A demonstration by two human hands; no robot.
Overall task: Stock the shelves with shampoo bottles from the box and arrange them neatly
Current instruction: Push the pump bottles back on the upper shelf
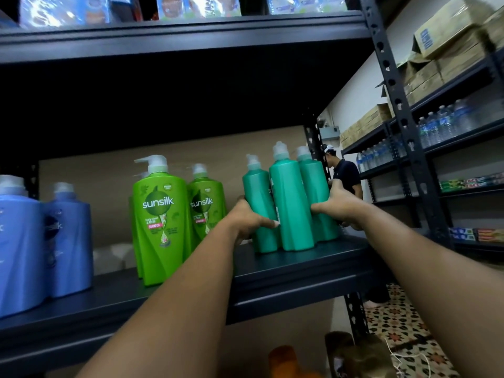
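Squeezing the teal bottles together on the shelf

Reaching forward with both arms, we hold a cluster of three teal bottles [293, 203] that stand upright at the right end of the dark shelf [286, 264]. Our left hand [246, 216] wraps the left side of the group, thumb across the front of the leftmost bottle, its grip grasping the cluster. Our right hand [339, 203] clasps the right side, thumb pressed on the rightmost bottle, its grip likewise closed around the group. Just left of our left hand stand two bright green Sunsilk bottles [161, 222], one behind the other, labels facing us. Further left are blue bottles [68, 241], also upright. Beyond the shelf's right post, a person in a dark shirt [345, 175] stands beside racks of water bottles [441, 125] and cardboard boxes [447, 34].
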